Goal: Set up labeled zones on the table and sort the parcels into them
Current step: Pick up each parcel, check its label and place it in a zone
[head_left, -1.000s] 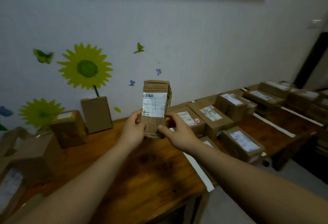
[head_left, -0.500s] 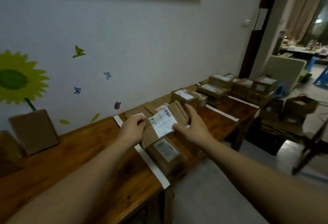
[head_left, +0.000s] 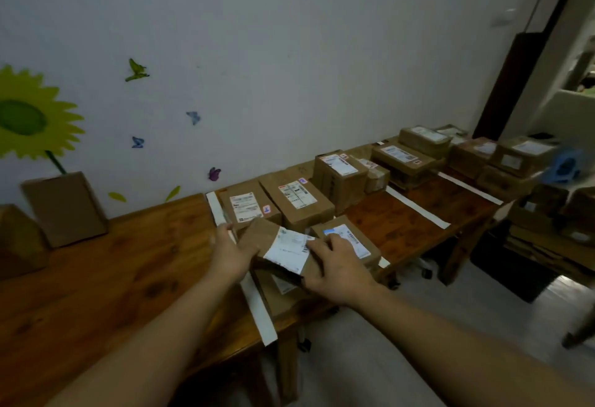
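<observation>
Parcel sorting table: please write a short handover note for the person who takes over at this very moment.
Left hand and right hand: both grip one flat parcel, label up, low over the zone just right of the nearest white tape strip. It sits above another parcel in that zone; whether it rests on it I cannot tell.

Done: tape strips divide the table; several labelled parcels lie in the zones to the right.

Left: release this parcel here. Unsorted boxes stand by the wall on the left part of the table; probably these come next.
</observation>
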`<state>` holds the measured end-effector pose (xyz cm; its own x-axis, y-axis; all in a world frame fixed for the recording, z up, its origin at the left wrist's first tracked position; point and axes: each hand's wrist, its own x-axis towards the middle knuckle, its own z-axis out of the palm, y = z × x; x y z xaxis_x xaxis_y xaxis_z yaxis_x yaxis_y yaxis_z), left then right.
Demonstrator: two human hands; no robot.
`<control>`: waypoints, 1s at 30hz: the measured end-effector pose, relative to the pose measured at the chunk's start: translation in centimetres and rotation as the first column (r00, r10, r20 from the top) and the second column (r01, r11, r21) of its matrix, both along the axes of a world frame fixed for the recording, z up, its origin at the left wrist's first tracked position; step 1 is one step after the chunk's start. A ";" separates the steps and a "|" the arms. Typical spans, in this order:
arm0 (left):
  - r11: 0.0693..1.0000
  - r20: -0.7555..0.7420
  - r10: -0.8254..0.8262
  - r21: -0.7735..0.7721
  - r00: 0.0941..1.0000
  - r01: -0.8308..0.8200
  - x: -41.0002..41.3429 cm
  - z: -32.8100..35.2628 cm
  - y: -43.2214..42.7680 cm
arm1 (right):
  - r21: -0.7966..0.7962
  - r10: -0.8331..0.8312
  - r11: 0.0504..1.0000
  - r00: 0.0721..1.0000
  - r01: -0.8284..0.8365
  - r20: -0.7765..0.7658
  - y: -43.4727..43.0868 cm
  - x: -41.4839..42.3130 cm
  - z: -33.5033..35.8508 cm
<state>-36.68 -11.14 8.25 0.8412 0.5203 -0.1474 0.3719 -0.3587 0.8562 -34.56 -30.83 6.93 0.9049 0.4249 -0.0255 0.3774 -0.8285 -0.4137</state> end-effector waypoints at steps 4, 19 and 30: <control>0.903 -0.232 -0.124 -0.429 0.965 0.013 -0.8 -2.2 0.0 | 0.092 -0.139 0.984 0.979 0.154 -0.149 3.7 0.8 -3.1; 0.899 -0.212 -0.252 -0.413 0.944 0.147 4.0 -8.7 1.0 | -0.009 0.041 0.999 0.949 -0.046 -0.313 6.7 5.1 -9.1; 1.000 -0.413 0.008 0.008 0.911 -0.005 2.4 -4.8 4.7 | -0.137 0.379 0.900 0.897 -0.415 -0.227 9.4 9.9 -3.6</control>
